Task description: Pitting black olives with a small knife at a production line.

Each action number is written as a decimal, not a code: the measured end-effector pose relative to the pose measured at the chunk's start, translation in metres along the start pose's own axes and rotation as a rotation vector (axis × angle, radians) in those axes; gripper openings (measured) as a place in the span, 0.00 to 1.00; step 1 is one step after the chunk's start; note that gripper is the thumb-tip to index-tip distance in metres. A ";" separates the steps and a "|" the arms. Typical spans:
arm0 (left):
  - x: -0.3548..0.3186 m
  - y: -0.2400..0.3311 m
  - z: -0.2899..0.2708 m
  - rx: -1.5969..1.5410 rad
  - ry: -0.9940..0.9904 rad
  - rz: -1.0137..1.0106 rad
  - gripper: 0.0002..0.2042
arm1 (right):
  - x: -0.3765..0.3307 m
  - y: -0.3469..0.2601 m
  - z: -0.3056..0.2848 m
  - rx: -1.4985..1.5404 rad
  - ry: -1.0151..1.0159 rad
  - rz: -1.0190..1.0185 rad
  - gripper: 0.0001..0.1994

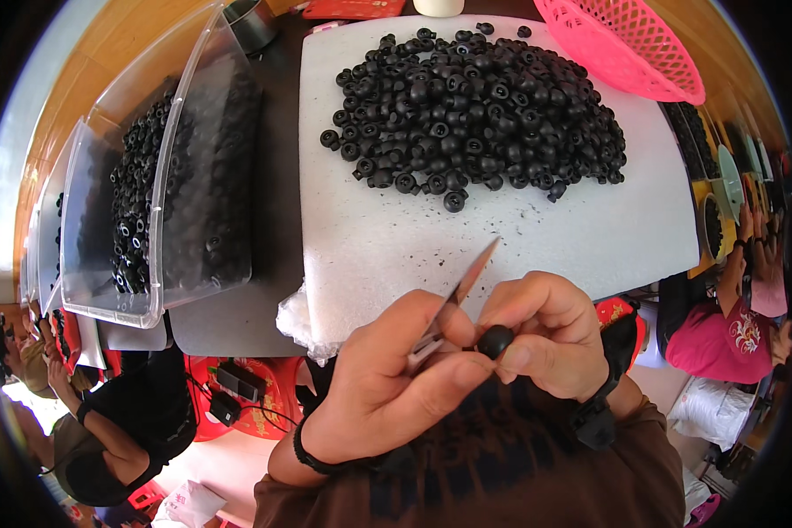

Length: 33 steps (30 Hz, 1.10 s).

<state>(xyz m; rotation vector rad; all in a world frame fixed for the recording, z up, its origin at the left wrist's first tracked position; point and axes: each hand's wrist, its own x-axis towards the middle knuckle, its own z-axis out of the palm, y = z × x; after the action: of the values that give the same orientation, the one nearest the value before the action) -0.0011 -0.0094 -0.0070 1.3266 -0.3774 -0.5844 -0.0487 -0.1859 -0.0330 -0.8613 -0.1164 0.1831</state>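
My left hand (383, 387), with a dark band on its wrist, is closed around a pair of small scissors (466, 282) whose blades point up and to the right over the white board (370, 238). My right hand (550, 339), with a black watch on its wrist, pinches a small round black rubber piece (495, 341) between thumb and fingers. My left thumb touches that piece from below. Both hands meet just off the board's near edge. A heap of the same black pieces (480, 106) lies on the far half of the board.
Clear plastic bins (163, 264) with more black pieces stand to the left. A pink mesh basket (634, 48) sits at the back right. Other people sit at the lower left (106, 431) and far right (730, 334). Black crumbs dot the board.
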 end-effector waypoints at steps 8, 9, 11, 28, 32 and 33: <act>0.005 -0.002 -0.001 -0.140 -0.004 -0.134 0.06 | 0.002 0.005 -0.004 -0.012 0.006 0.006 0.10; 0.005 -0.002 -0.002 -0.141 -0.003 -0.131 0.06 | 0.003 0.005 -0.003 -0.018 0.004 0.018 0.10; 0.005 -0.001 -0.005 -0.161 -0.015 -0.112 0.07 | 0.006 0.005 0.001 -0.033 0.019 0.014 0.10; 0.016 -0.033 -0.030 -0.678 0.164 -0.059 0.04 | 0.160 -0.008 0.123 -0.738 -0.199 -0.505 0.18; 0.014 -0.035 -0.047 -0.771 0.114 -0.187 0.09 | 0.138 -0.030 0.087 -0.766 -0.187 -0.104 0.12; 0.015 -0.033 -0.044 -0.778 0.095 -0.193 0.09 | 0.126 -0.035 0.070 -0.853 -0.117 -0.101 0.11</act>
<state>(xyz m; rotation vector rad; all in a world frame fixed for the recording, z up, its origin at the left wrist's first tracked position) 0.0300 0.0119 -0.0498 0.6357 0.0697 -0.7285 0.0662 -0.1308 0.0425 -1.6904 -0.3620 0.0824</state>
